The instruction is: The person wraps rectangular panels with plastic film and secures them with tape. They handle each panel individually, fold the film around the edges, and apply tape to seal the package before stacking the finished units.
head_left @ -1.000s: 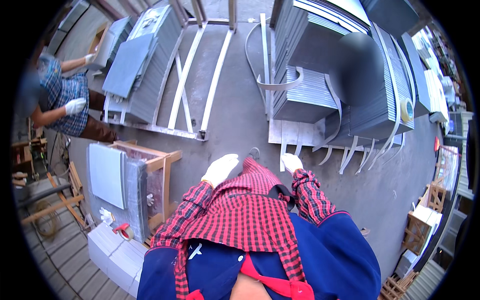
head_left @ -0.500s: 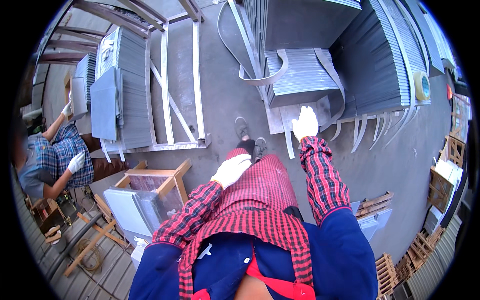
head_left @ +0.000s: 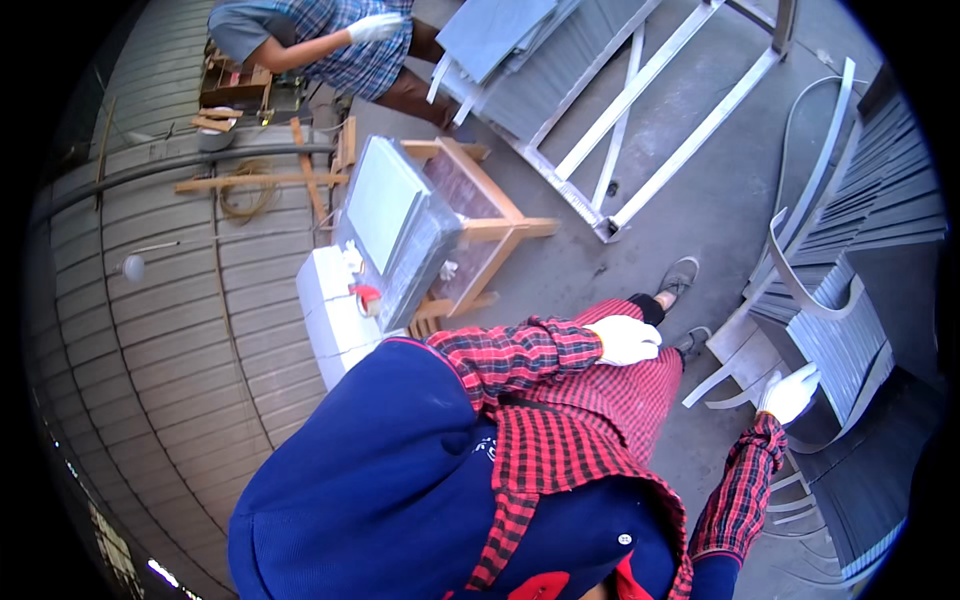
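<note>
My left hand, in a white glove, hovers in front of the red-and-black checked apron. It holds nothing, its fingers loosely stretched. To the right, my right hand, also gloved in white, reaches out to the near end of a low stack of grey sheets. Its fingers are extended with nothing seen in them; whether they touch the stack I cannot tell. A pale strap loops loosely over that stack. Taller dark grey stacks stand beside it.
At left, a wooden stand carries pale panels, near white boxes and a red tape roll. Beyond lies a metal frame with grey sheets. Another person works there. Strap ends hang low at right.
The view has swung left, bringing the wooden stand and white boxes further in and pushing the stacks to the right edge. My right hand stays by the low stack, my left before the apron.
</note>
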{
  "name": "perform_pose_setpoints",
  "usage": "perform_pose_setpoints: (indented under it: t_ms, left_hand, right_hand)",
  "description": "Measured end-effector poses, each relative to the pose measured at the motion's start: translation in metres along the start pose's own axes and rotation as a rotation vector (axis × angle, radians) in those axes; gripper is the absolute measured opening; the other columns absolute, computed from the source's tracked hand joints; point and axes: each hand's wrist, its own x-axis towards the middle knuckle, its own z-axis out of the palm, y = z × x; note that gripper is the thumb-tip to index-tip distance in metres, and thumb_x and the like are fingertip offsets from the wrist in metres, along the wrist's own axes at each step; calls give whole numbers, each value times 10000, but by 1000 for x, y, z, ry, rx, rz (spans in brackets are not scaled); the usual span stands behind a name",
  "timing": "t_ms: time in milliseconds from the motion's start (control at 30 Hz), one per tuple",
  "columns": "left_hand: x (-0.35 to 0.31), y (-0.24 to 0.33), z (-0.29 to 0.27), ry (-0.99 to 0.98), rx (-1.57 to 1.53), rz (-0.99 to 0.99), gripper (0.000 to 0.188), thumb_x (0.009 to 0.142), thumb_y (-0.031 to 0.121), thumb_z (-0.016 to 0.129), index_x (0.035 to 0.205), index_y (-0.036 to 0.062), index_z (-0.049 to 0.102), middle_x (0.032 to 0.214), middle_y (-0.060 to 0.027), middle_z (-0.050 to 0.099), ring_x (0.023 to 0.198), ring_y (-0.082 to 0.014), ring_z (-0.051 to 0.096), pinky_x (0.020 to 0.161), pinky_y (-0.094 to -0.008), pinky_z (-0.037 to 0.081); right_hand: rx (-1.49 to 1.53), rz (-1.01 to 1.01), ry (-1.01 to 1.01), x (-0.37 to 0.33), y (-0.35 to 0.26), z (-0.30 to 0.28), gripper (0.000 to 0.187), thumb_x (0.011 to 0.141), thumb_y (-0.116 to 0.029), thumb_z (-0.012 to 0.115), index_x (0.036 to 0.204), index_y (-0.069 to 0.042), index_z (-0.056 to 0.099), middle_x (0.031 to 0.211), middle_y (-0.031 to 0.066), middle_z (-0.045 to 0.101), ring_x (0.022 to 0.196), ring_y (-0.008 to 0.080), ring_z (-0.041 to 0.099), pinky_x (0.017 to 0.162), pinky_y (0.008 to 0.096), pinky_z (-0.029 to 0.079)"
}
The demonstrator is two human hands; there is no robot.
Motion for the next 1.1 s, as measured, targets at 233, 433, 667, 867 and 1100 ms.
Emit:
perform_pose_setpoints:
  t_ms: [233,433,667,867,1100]
  left_hand:
    - [-10,26,63,105,-118,-7,392,972,362,512,1227,88,629,1186,-144,660,1102,-316,622,989,-394,461]
    - [-17,35,109,108,-123,29,429,979,387,495,1248,76,620,1241,-159,636,1161,-327,589,1026,-406,433]
    - [-29,31,115,77,-169,-17,431,983,380,493,1270,79,606,1263,-157,627,1169,-322,590,1035,-392,431]
    - [-28,16,118,52,-147,-9,421,984,375,486,1272,90,599,1233,-139,640,1152,-314,599,1022,-393,437]
    - [-44,10,107,86,-199,-81,435,986,379,486,1277,72,590,1236,-166,632,1159,-330,592,1026,-400,432]
  right_hand:
    - [-17,-97,56,4,15,5,690,794,-144,698,1386,59,410,1359,269,493,1201,380,550,1012,424,460]
    - [-53,-157,59,5,24,14,713,770,-184,710,1380,58,431,1320,254,528,1156,367,575,965,417,487]
    - [-123,-232,190,-27,27,25,609,803,-165,673,1342,41,480,1236,229,579,1096,346,603,952,418,487]
    - [33,-233,139,-24,34,-14,351,743,-133,693,1072,-49,601,993,158,612,935,347,612,831,456,495]
    - [-91,-122,-394,0,77,68,446,872,-174,619,1305,-154,514,1075,187,651,957,366,674,793,483,554]
